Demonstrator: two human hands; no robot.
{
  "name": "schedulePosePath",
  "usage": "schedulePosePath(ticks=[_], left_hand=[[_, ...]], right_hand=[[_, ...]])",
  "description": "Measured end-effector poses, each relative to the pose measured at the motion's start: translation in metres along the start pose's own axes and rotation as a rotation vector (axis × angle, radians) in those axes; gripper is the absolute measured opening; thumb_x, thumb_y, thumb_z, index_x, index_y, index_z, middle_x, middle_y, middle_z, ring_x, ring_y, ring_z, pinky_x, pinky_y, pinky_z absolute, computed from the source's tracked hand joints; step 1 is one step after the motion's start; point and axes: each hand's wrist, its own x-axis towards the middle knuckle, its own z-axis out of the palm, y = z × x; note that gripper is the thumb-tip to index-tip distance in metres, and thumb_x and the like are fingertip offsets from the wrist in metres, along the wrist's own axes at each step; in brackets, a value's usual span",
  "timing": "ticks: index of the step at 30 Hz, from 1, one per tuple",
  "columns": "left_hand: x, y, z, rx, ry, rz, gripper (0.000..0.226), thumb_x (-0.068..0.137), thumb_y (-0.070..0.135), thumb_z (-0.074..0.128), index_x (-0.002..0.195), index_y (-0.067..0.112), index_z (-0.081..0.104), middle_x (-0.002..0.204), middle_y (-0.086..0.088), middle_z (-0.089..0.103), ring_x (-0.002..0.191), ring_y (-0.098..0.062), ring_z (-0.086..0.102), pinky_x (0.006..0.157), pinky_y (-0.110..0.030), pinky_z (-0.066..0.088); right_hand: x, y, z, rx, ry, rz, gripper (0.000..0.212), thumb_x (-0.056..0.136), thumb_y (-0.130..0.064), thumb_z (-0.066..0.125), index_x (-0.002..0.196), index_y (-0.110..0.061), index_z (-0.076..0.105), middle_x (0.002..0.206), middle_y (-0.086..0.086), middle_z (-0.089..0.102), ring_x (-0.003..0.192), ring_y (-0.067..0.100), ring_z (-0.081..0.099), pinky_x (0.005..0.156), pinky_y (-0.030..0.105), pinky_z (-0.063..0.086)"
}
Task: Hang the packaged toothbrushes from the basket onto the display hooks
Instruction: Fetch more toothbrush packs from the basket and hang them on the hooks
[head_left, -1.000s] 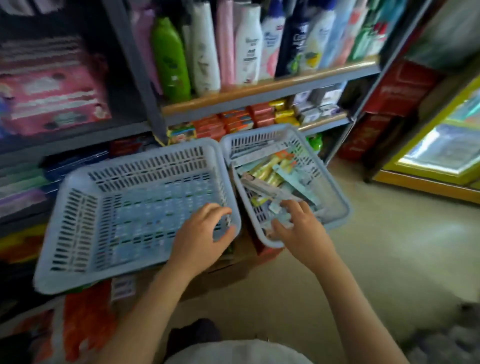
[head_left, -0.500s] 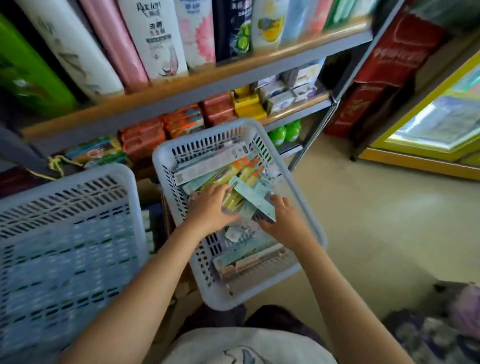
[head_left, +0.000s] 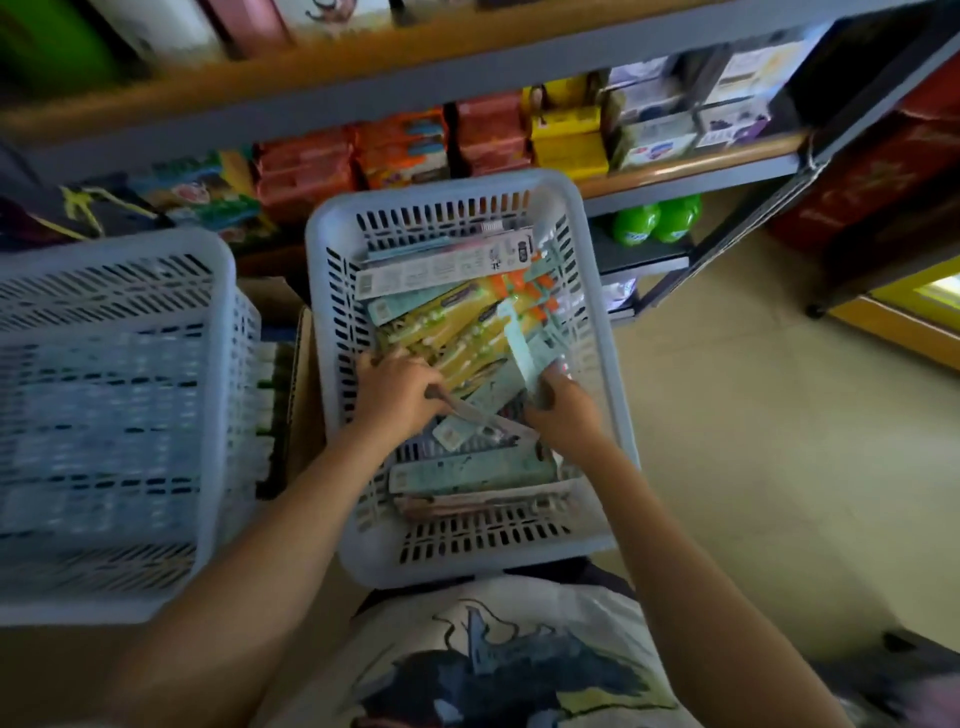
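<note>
Fingers of both hands, left hand (head_left: 400, 389) and right hand (head_left: 563, 410), grasp pale green carded toothbrush packs (head_left: 498, 395) mid-basket. Lift one pack clear of the perforated white plastic basket (head_left: 332, 332), hang-hole uppermost.

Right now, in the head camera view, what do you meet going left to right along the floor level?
Empty blue basket → cardboard box edge → basket with the packaged toothbrushes → left hand → right hand → green bottles → bare floor.
</note>
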Motion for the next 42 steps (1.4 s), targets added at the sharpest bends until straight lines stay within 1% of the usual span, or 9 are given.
schedulePosePath(ticks=[3,8,14,19,23,28,30,35,42], left_hand=[[-0.012,0.001,-0.006,-0.062,0.167,-0.065,0.011,0.092,0.046,0.067,0.094,0.039,0.076,0.1,0.014,0.071,0.108,-0.018,0.056,0.092,-0.041,0.027],[-0.013,0.003,-0.014,-0.282,0.171,-0.117,0.013,0.092,0.042,0.071,0.096,0.031,0.078,0.099,0.01,0.074,0.095,-0.016,0.065,0.085,-0.037,0.049],[0.013,0.001,-0.021,-0.446,0.105,-0.214,0.027,0.098,0.04,0.064,0.112,0.019,0.073,0.116,0.003,0.071,0.111,-0.021,0.064,0.092,-0.034,0.047],[0.043,0.002,-0.027,-0.399,-0.017,-0.147,0.028,0.1,0.036,0.06,0.117,0.017,0.071,0.123,-0.003,0.07,0.113,-0.024,0.063,0.096,-0.037,0.047],[0.064,0.011,-0.028,-0.238,0.08,-0.082,0.028,0.092,0.038,0.07,0.112,0.019,0.071,0.125,-0.006,0.06,0.124,-0.028,0.052,0.102,-0.04,0.044],[0.088,0.009,-0.024,-0.119,0.251,-0.006,0.09,0.077,0.051,0.081,0.148,0.017,0.037,0.157,-0.011,0.031,0.147,-0.033,0.026,0.116,-0.044,0.028],[0.095,0.008,-0.026,-0.115,0.257,-0.002,0.102,0.073,0.052,0.084,0.153,0.018,0.03,0.16,-0.01,0.029,0.149,-0.032,0.025,0.117,-0.045,0.026],[0.102,0.006,-0.033,-0.095,0.262,-0.023,0.096,0.072,0.056,0.084,0.145,0.018,0.034,0.138,-0.008,0.056,0.124,-0.03,0.056,0.101,-0.046,0.034],[0.104,-0.013,-0.026,-0.137,0.103,-0.011,0.086,0.075,0.064,0.077,0.139,0.016,0.046,0.147,-0.011,0.035,0.141,-0.032,0.031,0.112,-0.043,0.032]], right_hand=[[-0.014,-0.001,-0.014,0.216,0.097,-0.018,0.01,0.103,-0.018,0.054,0.1,-0.008,0.058,0.077,0.003,0.059,0.068,0.02,0.056,0.053,0.024,0.039],[-0.029,-0.009,-0.019,0.544,0.169,0.093,0.031,0.106,-0.022,0.048,0.076,-0.017,0.048,0.06,-0.006,0.046,0.05,0.005,0.05,0.046,0.02,0.036],[-0.021,-0.001,0.01,0.784,0.156,0.28,0.017,0.105,-0.029,0.051,0.094,-0.016,0.055,0.08,0.008,0.051,0.067,0.018,0.049,0.059,0.029,0.037],[-0.014,-0.007,0.041,1.023,0.125,0.389,0.028,0.1,-0.036,0.06,0.083,-0.013,0.06,0.084,0.013,0.05,0.079,0.026,0.051,0.07,0.037,0.041],[0.009,-0.014,0.046,0.992,0.121,0.448,0.038,0.099,-0.04,0.062,0.071,-0.017,0.05,0.062,-0.001,0.045,0.056,0.014,0.043,0.053,0.028,0.033],[0.028,-0.021,0.052,1.052,0.135,0.484,0.033,0.093,-0.039,0.072,0.111,-0.012,0.067,0.093,0.0,0.072,0.079,0.02,0.068,0.065,0.035,0.053],[0.032,-0.02,0.053,1.065,0.154,0.476,0.026,0.093,-0.034,0.073,0.106,-0.012,0.068,0.087,-0.001,0.069,0.075,0.018,0.065,0.067,0.035,0.051],[0.039,-0.026,0.061,1.093,0.101,0.454,0.026,0.088,-0.034,0.078,0.099,-0.012,0.07,0.095,0.006,0.074,0.087,0.027,0.07,0.08,0.041,0.057],[0.053,-0.043,0.069,1.101,0.097,0.572,0.066,0.078,-0.049,0.083,0.124,-0.007,0.06,0.11,0.01,0.07,0.086,0.026,0.066,0.07,0.038,0.054]])
